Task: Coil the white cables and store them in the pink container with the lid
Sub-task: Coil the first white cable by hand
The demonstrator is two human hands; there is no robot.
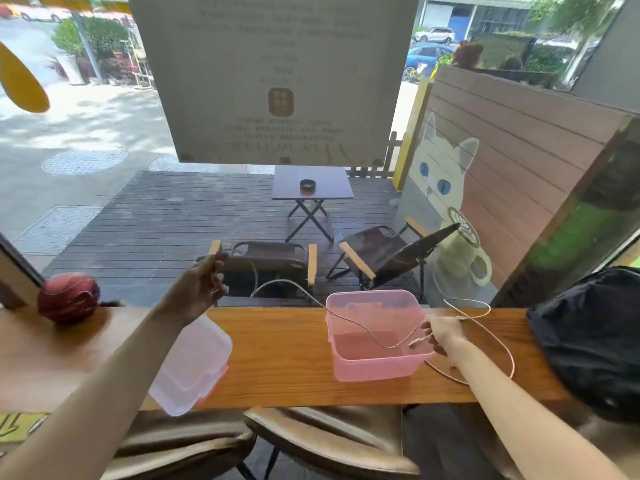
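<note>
Two bare arms reach out over a narrow wooden counter (pixel 284 358) set against a large window. Printed text on a pale poster (pixel 277 74) stuck to the glass is too blurred to read; a gold square emblem sits near its lower middle.

An open pink container (pixel 375 336) stands on the counter right of centre. One stretch of white cable (pixel 363 327) dips down inside it; nothing else shows in it. Its translucent lid (pixel 192 367) lies well apart on the left, overhanging the counter's near edge, partly under the left forearm.

The left hand (pixel 204 289) is raised above the counter's far edge, fingers curled, pinching one end of the cable. From there the cable arcs down and right, over the container's left rim and into it.

The right hand (pixel 443 334) hovers at the container's right rim, its fingers pinching the cable near a small plug end. Behind and right of this hand, more white cable (pixel 485 327) lies in a loose loop on the counter.

A reddish ball (pixel 69 297) rests at the counter's far left, and a black bag (pixel 595 337) sits at the far right. Brown chair seats (pixel 329 441) show below the counter's near edge.
</note>
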